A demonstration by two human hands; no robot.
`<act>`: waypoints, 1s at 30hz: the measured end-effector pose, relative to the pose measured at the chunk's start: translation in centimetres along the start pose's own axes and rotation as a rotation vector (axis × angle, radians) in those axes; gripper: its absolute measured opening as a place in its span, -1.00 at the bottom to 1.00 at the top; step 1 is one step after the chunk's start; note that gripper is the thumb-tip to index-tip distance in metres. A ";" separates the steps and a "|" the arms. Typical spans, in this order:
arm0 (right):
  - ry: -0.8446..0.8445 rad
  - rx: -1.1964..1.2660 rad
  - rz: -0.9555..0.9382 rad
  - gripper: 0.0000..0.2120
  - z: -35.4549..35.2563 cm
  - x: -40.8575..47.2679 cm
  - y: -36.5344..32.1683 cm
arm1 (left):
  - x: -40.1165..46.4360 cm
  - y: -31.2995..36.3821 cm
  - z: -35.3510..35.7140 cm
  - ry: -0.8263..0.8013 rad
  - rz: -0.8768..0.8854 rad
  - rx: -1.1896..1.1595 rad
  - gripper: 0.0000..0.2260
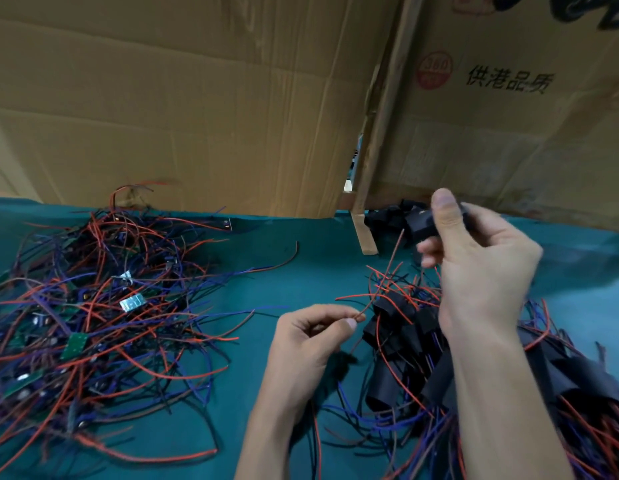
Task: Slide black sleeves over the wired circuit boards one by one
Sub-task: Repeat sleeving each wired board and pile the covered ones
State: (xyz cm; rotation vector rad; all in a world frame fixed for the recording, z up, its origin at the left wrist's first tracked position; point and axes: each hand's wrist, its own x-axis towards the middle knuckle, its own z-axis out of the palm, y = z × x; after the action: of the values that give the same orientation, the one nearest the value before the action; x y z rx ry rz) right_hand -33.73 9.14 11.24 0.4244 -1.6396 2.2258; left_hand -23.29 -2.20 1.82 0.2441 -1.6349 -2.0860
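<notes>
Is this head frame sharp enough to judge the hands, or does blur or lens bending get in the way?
Head view: the right hand is motion-smeared at the fingertips, so its grip on the black sleeve is soft; the left hand pinching a red wire is clearer. Wide-angle bending curves the cardboard; lighting is even, without glare.

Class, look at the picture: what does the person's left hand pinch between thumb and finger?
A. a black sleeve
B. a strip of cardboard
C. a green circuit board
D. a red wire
D: the left hand pinches a thin red wire that rises toward the right hand, which holds a black sleeve.
</notes>
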 end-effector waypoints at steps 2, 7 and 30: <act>-0.072 -0.029 0.018 -0.83 0.2 -0.3 0.4 | 0.0 -0.1 -0.1 0.001 0.006 0.005 -0.88; -0.357 -0.204 0.079 -0.86 0.5 -0.6 1.7 | 0.3 -0.6 -0.4 0.051 0.008 -0.019 -0.92; -0.469 -0.644 0.128 -0.63 2.0 -3.1 3.9 | 0.3 0.1 -0.9 0.202 0.090 -0.160 -0.63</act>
State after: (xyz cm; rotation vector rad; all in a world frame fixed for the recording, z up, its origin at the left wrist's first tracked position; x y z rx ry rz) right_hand -32.56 5.90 7.14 0.7018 -2.5537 1.5991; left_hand -23.17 -3.14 1.76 0.3111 -1.3309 -2.0386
